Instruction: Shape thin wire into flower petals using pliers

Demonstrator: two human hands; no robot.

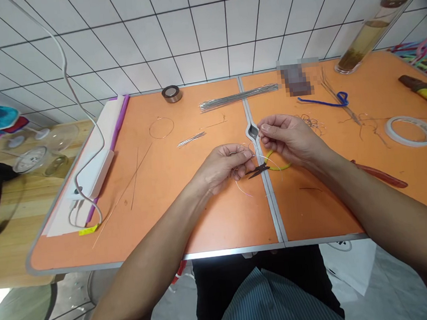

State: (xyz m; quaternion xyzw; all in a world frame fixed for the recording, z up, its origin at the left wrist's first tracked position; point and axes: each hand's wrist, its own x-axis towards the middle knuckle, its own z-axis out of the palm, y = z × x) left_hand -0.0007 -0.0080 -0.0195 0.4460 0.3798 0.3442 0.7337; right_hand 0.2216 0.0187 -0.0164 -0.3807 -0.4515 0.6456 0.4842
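Observation:
Both hands work over the middle seam of an orange table (172, 204). My left hand (223, 166) is closed in a pinch on a thin silver wire (248, 152) bent into loops. My right hand (290, 137) is also closed, pinching the same wire a little higher and to the right. Under the hands lie small pliers with yellow handles (274, 166), their dark jaws pointing left. A thin pinkish strand (243, 190) trails onto the table below my left hand.
A bundle of straight wires (237, 97), a tape roll (172, 94), a wire ring (161, 128) and a blue pipe cleaner (324, 102) lie further back. White tape ring (410, 131), red-handled tool (381, 175), glass tube (370, 26) on the right. White power strip (101, 150) at left.

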